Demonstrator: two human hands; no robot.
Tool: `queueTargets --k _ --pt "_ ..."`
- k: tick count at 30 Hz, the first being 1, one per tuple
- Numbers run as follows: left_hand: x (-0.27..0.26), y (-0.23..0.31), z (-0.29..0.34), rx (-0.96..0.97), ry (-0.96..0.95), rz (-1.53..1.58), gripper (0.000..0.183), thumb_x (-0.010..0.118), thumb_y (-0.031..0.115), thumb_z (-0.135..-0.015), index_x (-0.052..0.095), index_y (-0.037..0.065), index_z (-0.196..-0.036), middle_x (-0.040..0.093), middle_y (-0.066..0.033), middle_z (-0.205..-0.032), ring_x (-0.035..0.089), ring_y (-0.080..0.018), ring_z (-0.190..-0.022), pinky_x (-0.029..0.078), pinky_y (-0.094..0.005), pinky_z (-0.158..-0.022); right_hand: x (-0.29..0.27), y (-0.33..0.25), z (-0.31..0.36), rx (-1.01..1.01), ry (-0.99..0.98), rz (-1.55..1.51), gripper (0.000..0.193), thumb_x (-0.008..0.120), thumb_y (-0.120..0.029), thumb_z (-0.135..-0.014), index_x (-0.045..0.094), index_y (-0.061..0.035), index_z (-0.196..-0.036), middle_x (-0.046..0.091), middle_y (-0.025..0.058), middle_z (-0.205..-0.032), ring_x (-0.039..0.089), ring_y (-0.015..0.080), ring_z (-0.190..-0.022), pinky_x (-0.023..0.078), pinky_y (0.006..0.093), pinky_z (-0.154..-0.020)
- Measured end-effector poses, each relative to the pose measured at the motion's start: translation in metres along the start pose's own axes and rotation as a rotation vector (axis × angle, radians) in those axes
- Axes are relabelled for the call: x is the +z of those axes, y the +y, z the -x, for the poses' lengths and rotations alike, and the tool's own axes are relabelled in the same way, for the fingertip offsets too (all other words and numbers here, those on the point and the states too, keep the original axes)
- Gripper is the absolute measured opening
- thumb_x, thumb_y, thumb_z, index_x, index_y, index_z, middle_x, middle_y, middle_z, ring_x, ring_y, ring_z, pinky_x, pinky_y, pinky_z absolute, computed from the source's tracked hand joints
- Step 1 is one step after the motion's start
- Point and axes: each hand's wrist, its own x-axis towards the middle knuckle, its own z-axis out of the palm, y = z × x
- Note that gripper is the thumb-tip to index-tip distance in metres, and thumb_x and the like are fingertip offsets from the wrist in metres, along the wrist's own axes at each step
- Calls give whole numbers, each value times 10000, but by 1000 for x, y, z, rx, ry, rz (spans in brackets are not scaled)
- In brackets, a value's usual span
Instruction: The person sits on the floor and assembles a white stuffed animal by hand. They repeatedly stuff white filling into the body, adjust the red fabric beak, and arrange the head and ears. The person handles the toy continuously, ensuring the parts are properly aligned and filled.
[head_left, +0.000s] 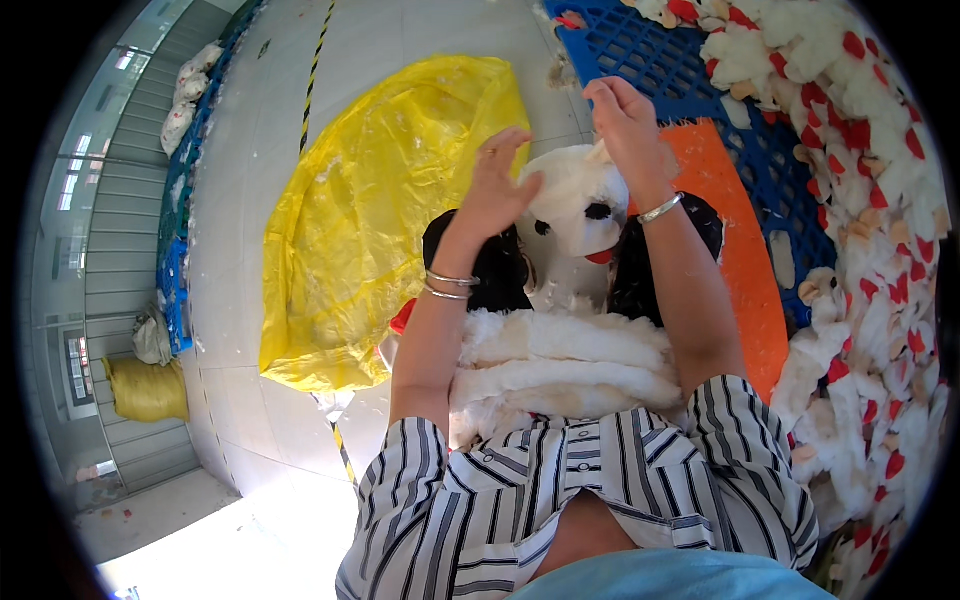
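Observation:
A white plush head [578, 195] with black eye spots and a red mouth lies in front of me, between my raised hands. My left hand [495, 190] is above its left side, with thumb and fingers apart and nothing visible in them. Over the head's upper right edge is my right hand [628, 125], its fingers curled together; what they hold, if anything, is too small to make out. Fluffy white plush fabric [560, 365] lies in folds against my lap. Two dark shapes flank the head; whether they are plush parts or my knees I cannot tell.
A yellow plastic sheet or bag [385, 210] spreads over the tiled floor at left. To the right are an orange board [730, 270], a blue plastic pallet [640, 55] and a large heap of white plush pieces with red parts [850, 150]. A yellow sack [148, 388] stands far left.

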Motion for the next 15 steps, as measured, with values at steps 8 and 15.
queueTargets --k 8,15 --pt "35 2 8 -238 -287 274 314 578 210 -935 601 -30 -1136 688 -106 -963 647 -240 -915 494 -343 -838 -16 0 -12 -24 230 -284 150 603 -148 -931 675 -31 -870 515 -62 -649 416 12 -562 329 209 -496" --pt "5 17 10 -601 -10 984 316 575 235 -940 641 -31 -1097 682 -82 -991 634 -136 -899 497 -276 -815 -39 -25 -10 -118 184 -204 173 586 -205 -961 644 -54 -901 417 -77 -634 338 12 -554 275 195 -500"
